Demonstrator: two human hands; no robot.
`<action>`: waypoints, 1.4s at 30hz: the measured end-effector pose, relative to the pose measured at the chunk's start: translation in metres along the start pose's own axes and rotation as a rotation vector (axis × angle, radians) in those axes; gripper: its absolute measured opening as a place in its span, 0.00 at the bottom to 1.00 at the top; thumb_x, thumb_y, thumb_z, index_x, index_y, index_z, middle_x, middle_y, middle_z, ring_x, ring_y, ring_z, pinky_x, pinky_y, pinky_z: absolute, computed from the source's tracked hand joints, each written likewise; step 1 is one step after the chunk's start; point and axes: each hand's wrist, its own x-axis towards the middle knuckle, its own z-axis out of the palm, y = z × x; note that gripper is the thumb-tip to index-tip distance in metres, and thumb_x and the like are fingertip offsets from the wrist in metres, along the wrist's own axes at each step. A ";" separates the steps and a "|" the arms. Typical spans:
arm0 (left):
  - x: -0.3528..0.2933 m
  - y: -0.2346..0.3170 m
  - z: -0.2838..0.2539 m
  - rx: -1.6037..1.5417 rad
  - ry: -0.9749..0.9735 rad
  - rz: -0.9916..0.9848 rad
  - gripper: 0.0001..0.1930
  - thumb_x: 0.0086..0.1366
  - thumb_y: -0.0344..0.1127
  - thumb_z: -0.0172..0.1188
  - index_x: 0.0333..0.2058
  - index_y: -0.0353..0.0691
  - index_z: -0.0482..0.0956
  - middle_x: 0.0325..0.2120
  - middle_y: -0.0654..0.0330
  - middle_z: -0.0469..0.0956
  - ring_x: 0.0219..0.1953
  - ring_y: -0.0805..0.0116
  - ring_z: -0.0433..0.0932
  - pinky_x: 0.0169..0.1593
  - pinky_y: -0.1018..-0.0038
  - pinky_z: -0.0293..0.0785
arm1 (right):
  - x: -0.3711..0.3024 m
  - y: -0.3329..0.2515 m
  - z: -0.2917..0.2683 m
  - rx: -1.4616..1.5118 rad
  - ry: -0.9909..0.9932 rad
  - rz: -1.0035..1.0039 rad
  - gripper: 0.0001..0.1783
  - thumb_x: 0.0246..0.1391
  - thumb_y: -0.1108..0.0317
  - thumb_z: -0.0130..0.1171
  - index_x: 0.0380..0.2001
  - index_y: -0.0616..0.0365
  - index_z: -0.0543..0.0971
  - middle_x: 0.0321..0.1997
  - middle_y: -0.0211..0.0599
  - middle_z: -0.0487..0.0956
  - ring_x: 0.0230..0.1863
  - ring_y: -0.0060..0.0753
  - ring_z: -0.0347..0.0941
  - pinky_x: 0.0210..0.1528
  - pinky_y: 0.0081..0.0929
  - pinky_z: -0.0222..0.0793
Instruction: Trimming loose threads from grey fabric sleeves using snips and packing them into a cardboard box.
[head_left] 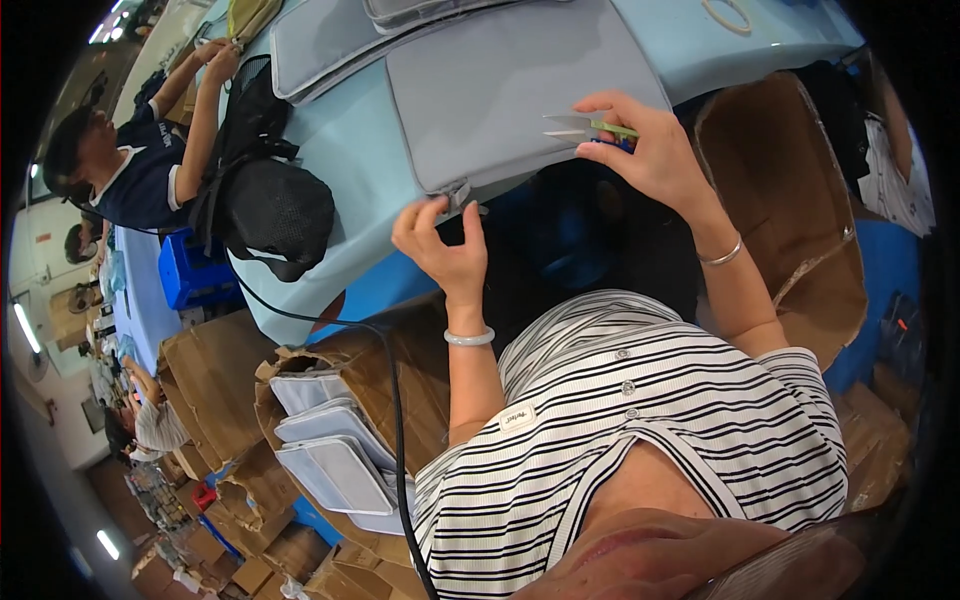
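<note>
Right grip: closed on thread snips with green and blue handles; blades parted, pointing left above the grey case. Left grip: at the case's near left corner, by the zip end; thumb and fingers stand apart, but I cannot tell whether they pinch the fabric. Case lies flat on the light-blue surface, in front of me. More grey cases beyond it, upper left; black mesh item left.
</note>
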 end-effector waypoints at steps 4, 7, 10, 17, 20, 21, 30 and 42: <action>0.020 0.010 0.000 0.007 -0.070 -0.078 0.29 0.48 0.33 0.70 0.50 0.41 0.72 0.53 0.51 0.63 0.47 0.53 0.66 0.54 0.61 0.62 | -0.011 -0.007 0.014 0.029 -0.040 -0.018 0.15 0.46 0.64 0.66 0.38 0.55 0.76 0.24 0.33 0.76 0.24 0.27 0.71 0.29 0.21 0.67; 0.024 0.008 -0.001 -0.020 -0.156 -0.112 0.25 0.47 0.31 0.70 0.47 0.44 0.76 0.52 0.53 0.65 0.45 0.56 0.67 0.49 0.66 0.68 | -0.015 -0.009 0.034 -0.045 -0.041 -0.139 0.13 0.48 0.62 0.63 0.36 0.54 0.76 0.27 0.32 0.78 0.26 0.33 0.74 0.29 0.23 0.69; 0.023 0.012 0.002 -0.249 -0.161 -0.244 0.22 0.45 0.28 0.71 0.43 0.44 0.80 0.49 0.56 0.69 0.42 0.62 0.69 0.41 0.71 0.73 | -0.016 -0.010 0.049 -0.141 0.020 -0.254 0.11 0.50 0.60 0.61 0.32 0.53 0.74 0.24 0.33 0.77 0.24 0.33 0.75 0.24 0.26 0.68; 0.017 0.012 0.008 -0.205 -0.069 -0.175 0.19 0.43 0.26 0.72 0.38 0.41 0.83 0.44 0.59 0.72 0.37 0.66 0.69 0.35 0.74 0.74 | -0.010 -0.019 0.059 -0.437 -0.037 -0.378 0.05 0.45 0.70 0.56 0.27 0.56 0.72 0.19 0.32 0.73 0.22 0.31 0.75 0.23 0.24 0.70; 0.017 0.014 0.009 -0.241 -0.059 -0.197 0.19 0.43 0.26 0.72 0.37 0.41 0.83 0.44 0.59 0.73 0.37 0.66 0.69 0.36 0.74 0.74 | -0.009 -0.021 0.061 -0.517 -0.070 -0.376 0.05 0.45 0.71 0.56 0.29 0.55 0.73 0.20 0.32 0.73 0.22 0.29 0.74 0.22 0.23 0.69; 0.016 0.014 0.010 -0.251 -0.057 -0.208 0.19 0.43 0.26 0.72 0.38 0.41 0.83 0.44 0.59 0.73 0.37 0.66 0.69 0.36 0.74 0.73 | -0.009 -0.021 0.061 -0.551 -0.090 -0.372 0.06 0.47 0.70 0.57 0.32 0.55 0.75 0.21 0.31 0.73 0.22 0.28 0.74 0.22 0.22 0.69; 0.017 0.014 0.010 -0.234 -0.051 -0.192 0.19 0.42 0.26 0.72 0.38 0.41 0.83 0.44 0.59 0.73 0.37 0.66 0.69 0.37 0.73 0.72 | -0.009 -0.027 0.061 -0.576 -0.099 -0.362 0.06 0.47 0.70 0.56 0.31 0.55 0.74 0.22 0.31 0.73 0.22 0.28 0.74 0.22 0.22 0.69; 0.016 0.014 0.011 -0.231 -0.050 -0.175 0.19 0.43 0.26 0.72 0.38 0.41 0.83 0.44 0.59 0.72 0.37 0.66 0.69 0.36 0.74 0.72 | -0.007 -0.037 0.061 -0.657 -0.093 -0.348 0.04 0.43 0.72 0.56 0.26 0.57 0.72 0.19 0.32 0.71 0.20 0.30 0.74 0.20 0.24 0.69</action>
